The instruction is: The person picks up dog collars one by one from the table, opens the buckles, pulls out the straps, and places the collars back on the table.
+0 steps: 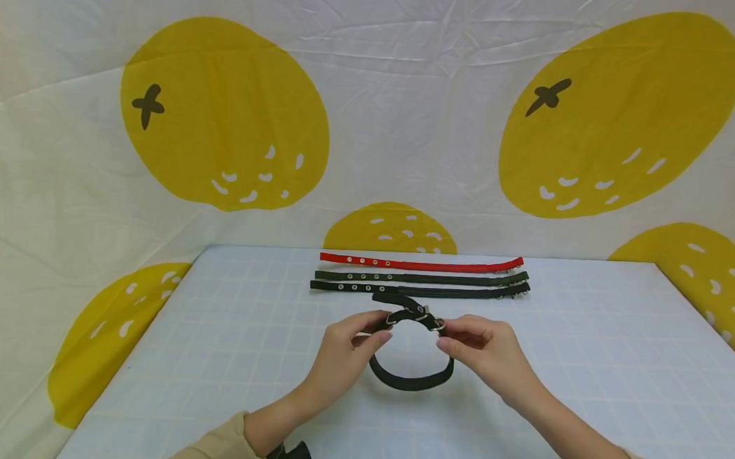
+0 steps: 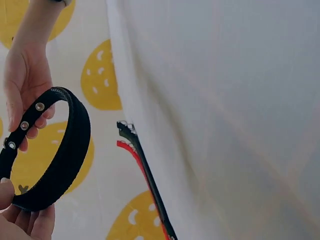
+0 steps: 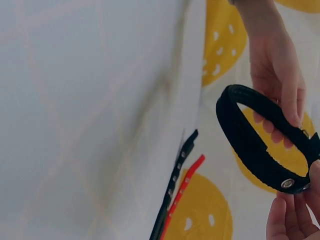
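A black collar (image 1: 410,384), fastened into a loop by its metal buckle, is held up over the table between both hands. My left hand (image 1: 349,349) pinches its left side between thumb and fingers, close to a metal keeper. On the other side, my right hand (image 1: 486,349) grips the band near a metal ring. The strap's free end (image 1: 395,299) sticks out past the buckle, to the upper left. Metal eyelets (image 2: 40,106) dot the band in the left wrist view. The right wrist view shows the loop's wide padded part (image 3: 240,135) and both hands around it.
Behind the hands, a red collar (image 1: 422,265), a dark green collar (image 1: 421,279) and another black collar (image 1: 420,291) lie straight, side by side. They rest on a table with a pale checked cloth (image 1: 208,360). A white curtain with yellow fruit prints (image 1: 412,120) hangs behind.
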`<act>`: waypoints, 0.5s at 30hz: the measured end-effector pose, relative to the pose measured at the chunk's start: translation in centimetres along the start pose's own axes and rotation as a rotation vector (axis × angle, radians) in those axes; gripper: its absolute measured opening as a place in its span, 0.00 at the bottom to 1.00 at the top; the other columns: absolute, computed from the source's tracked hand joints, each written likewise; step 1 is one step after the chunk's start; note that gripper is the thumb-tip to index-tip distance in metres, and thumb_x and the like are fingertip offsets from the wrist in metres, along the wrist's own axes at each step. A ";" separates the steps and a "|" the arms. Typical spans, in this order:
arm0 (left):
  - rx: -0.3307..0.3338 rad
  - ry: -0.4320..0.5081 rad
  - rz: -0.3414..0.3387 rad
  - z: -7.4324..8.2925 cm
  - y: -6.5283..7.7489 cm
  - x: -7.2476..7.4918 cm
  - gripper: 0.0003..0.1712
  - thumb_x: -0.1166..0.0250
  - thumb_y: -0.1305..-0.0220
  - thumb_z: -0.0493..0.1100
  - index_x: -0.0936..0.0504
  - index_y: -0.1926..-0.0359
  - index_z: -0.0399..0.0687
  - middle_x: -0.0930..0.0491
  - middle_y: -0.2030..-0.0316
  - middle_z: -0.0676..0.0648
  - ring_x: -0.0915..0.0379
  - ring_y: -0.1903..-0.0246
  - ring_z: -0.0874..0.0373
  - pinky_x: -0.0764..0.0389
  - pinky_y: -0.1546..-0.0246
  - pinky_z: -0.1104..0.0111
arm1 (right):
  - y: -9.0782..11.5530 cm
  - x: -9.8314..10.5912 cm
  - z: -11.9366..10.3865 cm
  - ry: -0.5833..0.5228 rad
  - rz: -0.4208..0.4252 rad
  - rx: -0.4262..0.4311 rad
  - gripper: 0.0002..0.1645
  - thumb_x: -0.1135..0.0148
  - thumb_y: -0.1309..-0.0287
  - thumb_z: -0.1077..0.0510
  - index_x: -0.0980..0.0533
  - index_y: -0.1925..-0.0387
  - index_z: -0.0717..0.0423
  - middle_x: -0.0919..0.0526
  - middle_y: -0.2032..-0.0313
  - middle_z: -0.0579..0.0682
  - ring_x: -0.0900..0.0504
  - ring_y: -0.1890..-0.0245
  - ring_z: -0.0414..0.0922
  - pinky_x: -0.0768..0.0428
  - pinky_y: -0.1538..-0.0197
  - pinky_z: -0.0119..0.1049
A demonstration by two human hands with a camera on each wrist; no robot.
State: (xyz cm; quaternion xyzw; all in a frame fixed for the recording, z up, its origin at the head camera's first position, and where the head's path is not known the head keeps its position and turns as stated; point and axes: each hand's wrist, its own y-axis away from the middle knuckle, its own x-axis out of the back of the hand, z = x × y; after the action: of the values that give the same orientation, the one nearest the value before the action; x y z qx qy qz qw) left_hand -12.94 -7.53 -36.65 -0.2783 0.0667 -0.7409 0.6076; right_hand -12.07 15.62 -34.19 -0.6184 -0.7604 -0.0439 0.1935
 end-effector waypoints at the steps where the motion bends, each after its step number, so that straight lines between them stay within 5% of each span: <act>1: 0.022 0.014 0.004 0.0 0.0 0.0 0.16 0.36 0.41 0.38 0.20 0.50 0.42 0.19 0.55 0.49 0.22 0.60 0.58 0.21 0.61 0.73 | 0.0 0.0 0.0 0.005 0.002 0.001 0.18 0.33 0.48 0.60 0.20 0.56 0.65 0.17 0.61 0.56 0.17 0.65 0.41 0.19 0.61 0.30; 15: 0.137 0.092 0.015 0.0 0.0 0.2 0.15 0.37 0.39 0.38 0.22 0.51 0.39 0.19 0.57 0.46 0.23 0.58 0.57 0.21 0.57 0.71 | 0.0 0.3 0.3 0.006 0.006 -0.002 0.18 0.32 0.48 0.59 0.21 0.55 0.64 0.17 0.61 0.55 0.17 0.64 0.42 0.19 0.61 0.31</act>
State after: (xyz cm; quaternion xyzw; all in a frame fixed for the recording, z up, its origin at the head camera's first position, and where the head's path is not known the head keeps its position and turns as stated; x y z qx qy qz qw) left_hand -12.96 -7.67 -36.57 -0.2012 0.0458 -0.7512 0.6270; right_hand -12.23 15.96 -34.38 -0.6206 -0.7581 -0.0457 0.1952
